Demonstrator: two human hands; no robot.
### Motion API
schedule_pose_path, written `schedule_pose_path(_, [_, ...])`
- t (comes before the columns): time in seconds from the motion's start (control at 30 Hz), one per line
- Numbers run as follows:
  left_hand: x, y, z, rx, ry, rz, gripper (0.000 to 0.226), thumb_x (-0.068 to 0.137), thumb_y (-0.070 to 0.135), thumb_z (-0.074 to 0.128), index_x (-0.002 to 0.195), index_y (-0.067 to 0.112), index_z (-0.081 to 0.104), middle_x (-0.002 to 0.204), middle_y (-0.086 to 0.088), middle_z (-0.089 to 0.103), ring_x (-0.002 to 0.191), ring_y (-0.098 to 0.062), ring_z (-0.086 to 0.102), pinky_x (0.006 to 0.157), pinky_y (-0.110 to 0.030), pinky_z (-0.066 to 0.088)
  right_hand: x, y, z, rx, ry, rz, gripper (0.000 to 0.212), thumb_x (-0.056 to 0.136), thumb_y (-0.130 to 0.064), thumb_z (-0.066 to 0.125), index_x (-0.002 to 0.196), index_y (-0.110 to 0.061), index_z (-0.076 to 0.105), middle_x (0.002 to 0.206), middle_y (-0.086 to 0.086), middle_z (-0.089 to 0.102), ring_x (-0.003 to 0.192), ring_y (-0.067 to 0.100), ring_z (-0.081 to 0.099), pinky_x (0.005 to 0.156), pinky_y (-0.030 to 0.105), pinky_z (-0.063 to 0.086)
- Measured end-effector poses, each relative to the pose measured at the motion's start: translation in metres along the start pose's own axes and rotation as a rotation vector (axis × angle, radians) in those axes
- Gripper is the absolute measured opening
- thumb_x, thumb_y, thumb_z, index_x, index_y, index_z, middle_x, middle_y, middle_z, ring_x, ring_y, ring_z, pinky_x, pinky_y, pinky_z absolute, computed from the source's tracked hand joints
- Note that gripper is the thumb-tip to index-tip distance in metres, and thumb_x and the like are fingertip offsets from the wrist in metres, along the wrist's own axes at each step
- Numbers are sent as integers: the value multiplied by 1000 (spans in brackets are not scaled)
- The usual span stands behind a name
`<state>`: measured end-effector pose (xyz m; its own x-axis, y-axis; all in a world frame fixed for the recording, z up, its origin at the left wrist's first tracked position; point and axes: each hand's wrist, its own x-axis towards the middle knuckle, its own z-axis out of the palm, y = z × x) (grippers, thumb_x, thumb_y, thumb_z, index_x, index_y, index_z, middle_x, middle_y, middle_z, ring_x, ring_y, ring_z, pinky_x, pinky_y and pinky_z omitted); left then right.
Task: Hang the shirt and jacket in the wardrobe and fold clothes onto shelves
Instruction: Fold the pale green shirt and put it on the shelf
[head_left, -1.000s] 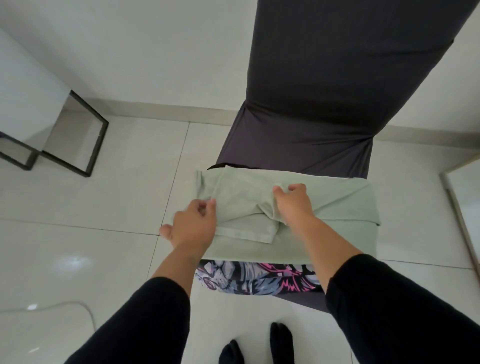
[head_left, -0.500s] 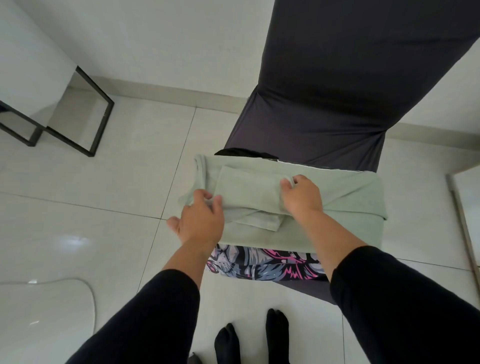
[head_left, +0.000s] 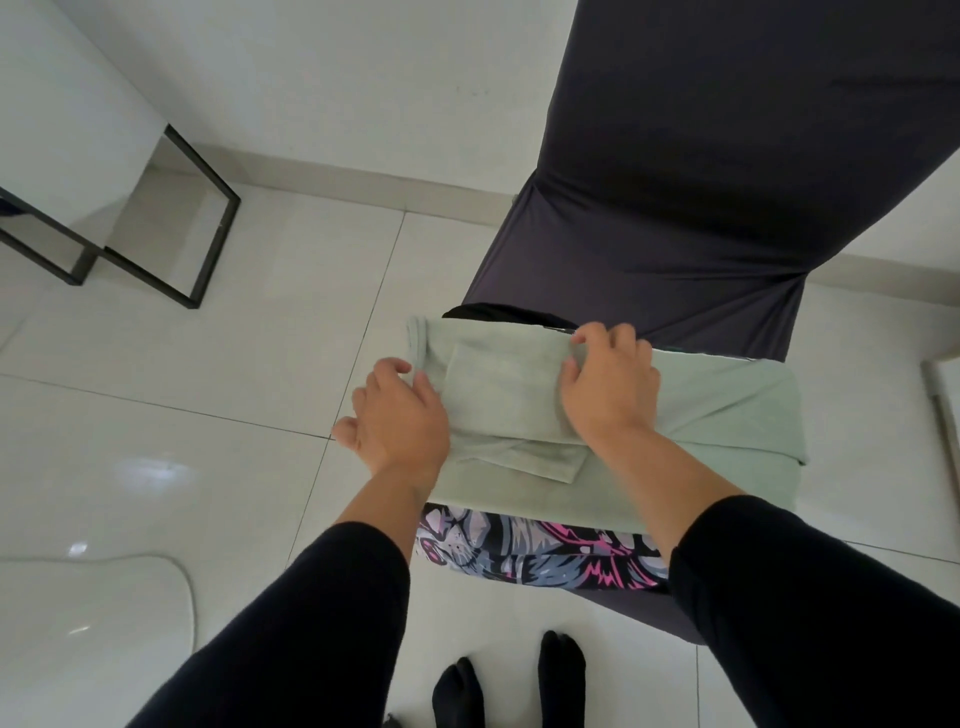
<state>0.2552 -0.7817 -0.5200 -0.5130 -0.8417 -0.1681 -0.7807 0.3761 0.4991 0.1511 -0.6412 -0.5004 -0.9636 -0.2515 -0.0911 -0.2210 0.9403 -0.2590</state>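
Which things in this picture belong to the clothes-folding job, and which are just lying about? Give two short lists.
Part of the job:
- pale green garment, half folded on the covered chair
- patterned garment lying under it
- left hand and right hand, both gripping the green fabric

Just lying about:
- dark chair cover
- black metal frame by the wall
- tiled floor

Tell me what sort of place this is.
Probably a room in a home: glossy white floor tiles, a chair in a dark cover used as a folding surface, a pale green garment on its seat.
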Motion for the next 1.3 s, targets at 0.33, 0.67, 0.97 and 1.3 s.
schedule_pose_path(0.33, [84, 23, 18, -229, -220, -130, 24, 93, 34, 48, 79, 14, 54, 74, 1, 52, 74, -21, 49, 59, -29, 37, 46, -24, 26, 48, -75, -266, 24, 96, -40, 45, 112, -31, 61, 108, -3, 51, 109, 21, 41, 90, 35, 30])
schedule_pose_path(0.67, [111, 25, -7, -715, -58, -330, 38, 97, 22, 29, 71, 21, 56, 70, 5, 50, 73, -20, 50, 69, -24, 41, 63, -33, 30, 117, -59, -249, 21, 100, -34, 36, 93, -21, 52, 98, 1, 59, 98, 26, 50, 79, 36, 29])
schedule_pose_path(0.97, [104, 7, 15, -625, -688, -405, 62, 84, 68, 40, 115, 17, 54, 111, 5, 59, 100, -15, 55, 90, -33, 45, 61, -40, 42, 19, -113, -222, 32, 101, -34, 28, 101, -18, 55, 105, 2, 60, 104, 25, 48, 86, 39, 31])
schedule_pose_path(1.3, [101, 21, 0, -619, 41, 12, 28, 89, 42, 58, 79, 18, 48, 68, 12, 47, 59, -3, 43, 51, -11, 37, 64, -51, 33, -2, 107, -296, 31, 102, -37, 28, 99, -20, 54, 98, 2, 59, 98, 26, 48, 76, 36, 25])
